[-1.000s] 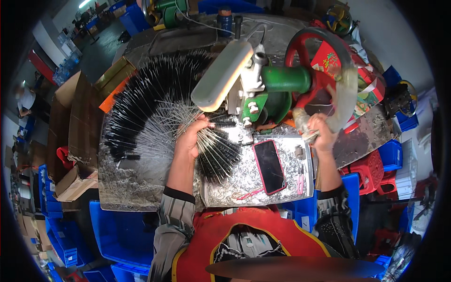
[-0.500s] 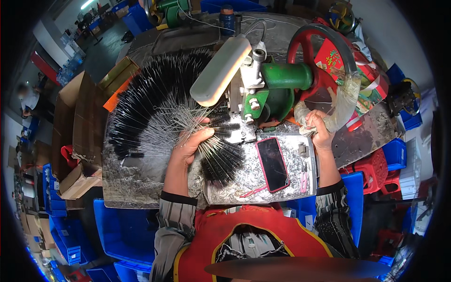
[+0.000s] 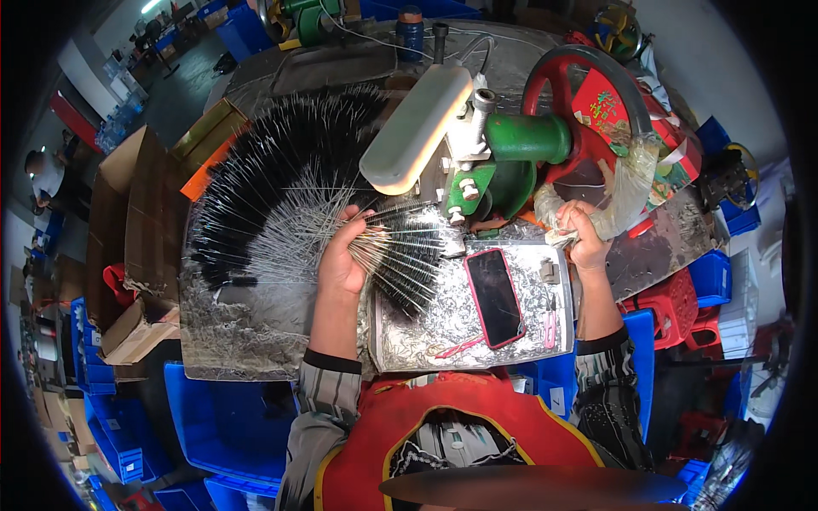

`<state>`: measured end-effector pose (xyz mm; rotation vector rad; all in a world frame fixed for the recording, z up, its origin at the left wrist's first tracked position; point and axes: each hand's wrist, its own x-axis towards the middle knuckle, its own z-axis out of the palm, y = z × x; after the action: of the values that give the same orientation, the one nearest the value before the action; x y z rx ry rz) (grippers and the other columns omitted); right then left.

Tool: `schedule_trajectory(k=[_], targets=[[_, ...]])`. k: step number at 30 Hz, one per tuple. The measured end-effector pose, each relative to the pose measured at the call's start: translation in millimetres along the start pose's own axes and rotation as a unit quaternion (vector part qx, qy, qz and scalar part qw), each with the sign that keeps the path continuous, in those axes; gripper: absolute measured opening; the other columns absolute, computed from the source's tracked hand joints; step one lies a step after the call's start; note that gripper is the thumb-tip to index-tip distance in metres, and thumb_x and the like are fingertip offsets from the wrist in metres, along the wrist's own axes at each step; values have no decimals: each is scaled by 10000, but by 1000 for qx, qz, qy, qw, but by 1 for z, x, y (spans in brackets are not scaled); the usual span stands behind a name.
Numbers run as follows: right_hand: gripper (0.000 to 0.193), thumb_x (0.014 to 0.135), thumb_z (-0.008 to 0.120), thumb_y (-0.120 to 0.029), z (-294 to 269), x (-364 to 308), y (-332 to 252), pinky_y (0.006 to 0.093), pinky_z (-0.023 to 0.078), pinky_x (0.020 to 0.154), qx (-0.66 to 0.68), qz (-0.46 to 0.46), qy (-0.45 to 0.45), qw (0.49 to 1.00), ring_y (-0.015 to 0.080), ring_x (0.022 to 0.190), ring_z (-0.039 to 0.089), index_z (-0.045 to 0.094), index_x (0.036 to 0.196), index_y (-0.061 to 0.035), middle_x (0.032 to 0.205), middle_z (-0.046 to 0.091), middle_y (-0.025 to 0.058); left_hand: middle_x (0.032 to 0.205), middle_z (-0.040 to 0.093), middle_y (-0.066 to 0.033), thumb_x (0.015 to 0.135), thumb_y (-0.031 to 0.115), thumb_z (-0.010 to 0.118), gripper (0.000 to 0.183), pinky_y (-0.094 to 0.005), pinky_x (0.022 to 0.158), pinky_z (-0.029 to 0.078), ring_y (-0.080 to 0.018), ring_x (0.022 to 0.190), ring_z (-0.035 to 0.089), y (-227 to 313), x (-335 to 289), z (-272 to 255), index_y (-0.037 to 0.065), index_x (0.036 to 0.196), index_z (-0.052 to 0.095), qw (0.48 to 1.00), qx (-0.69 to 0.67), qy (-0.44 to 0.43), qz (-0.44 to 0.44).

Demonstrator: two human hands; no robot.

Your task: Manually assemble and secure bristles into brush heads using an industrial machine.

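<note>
Black-bristled wire brushes (image 3: 399, 255) fan out from the left hand (image 3: 343, 260), whose fingers are clamped around the stems. The bundle spreads over the left part of a shiny tray (image 3: 570, 311), beside a larger brush pile (image 3: 243, 200) on the worktop (image 3: 239, 332). The right hand's (image 3: 586, 238) fingers are curled on the wrapped lower rim of a red handwheel (image 3: 582, 146), joined to a green machine (image 3: 524, 140).

Several stems cross those of the pile, so a pull on the bundle could drag neighbours along or bend a wire. The fan reaches close to the machine's head; were the wheel turned with a stem or fingertip too near, something could get pinched. Whether any brush sits inside the head cannot be told. The wrapping looks bunched and could slip under the right grip. A dark phone (image 3: 494, 298) lies near the bristles and could get scratched.
</note>
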<state>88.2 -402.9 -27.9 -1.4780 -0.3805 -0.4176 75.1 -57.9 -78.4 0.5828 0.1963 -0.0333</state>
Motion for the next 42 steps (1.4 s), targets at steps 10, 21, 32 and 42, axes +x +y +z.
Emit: schedule_trajectory(k=[10, 21, 32, 42], targets=[[130, 690, 578, -111, -5, 25, -64, 263, 394, 446, 3, 190, 92, 978, 155, 467, 507, 569, 676, 18, 539, 531, 84, 949, 556, -147, 776, -3, 514, 233, -363, 689, 505, -262, 788, 577, -10, 2, -8, 37, 1000, 464, 999, -28, 23, 30], [79, 680, 574, -51, -2, 14, -54, 279, 399, 432, 18, 180, 122, 976, 171, 461, 507, 548, 669, 23, 541, 524, 88, 885, 570, -113, 747, 3, 547, 236, -342, 661, 497, -234, 751, 578, -7, -3, -1, 68, 964, 482, 998, 0, 56, -3], [87, 682, 583, -58, -11, 16, -47, 279, 415, 452, 31, 168, 113, 979, 174, 478, 522, 564, 703, 24, 568, 545, 90, 860, 557, -112, 748, -17, 533, 199, -342, 628, 513, -246, 722, 578, -8, -2, 0, 62, 924, 485, 997, 10, 73, 6], [258, 736, 470, -83, 5, 23, -69, 291, 386, 535, -35, 220, 131, 966, 192, 469, 443, 421, 492, -15, 470, 423, 95, 860, 564, -113, 754, -10, 529, 187, -352, 623, 512, -246, 706, 585, -6, -1, 2, 64, 918, 480, 998, 11, 65, -11]])
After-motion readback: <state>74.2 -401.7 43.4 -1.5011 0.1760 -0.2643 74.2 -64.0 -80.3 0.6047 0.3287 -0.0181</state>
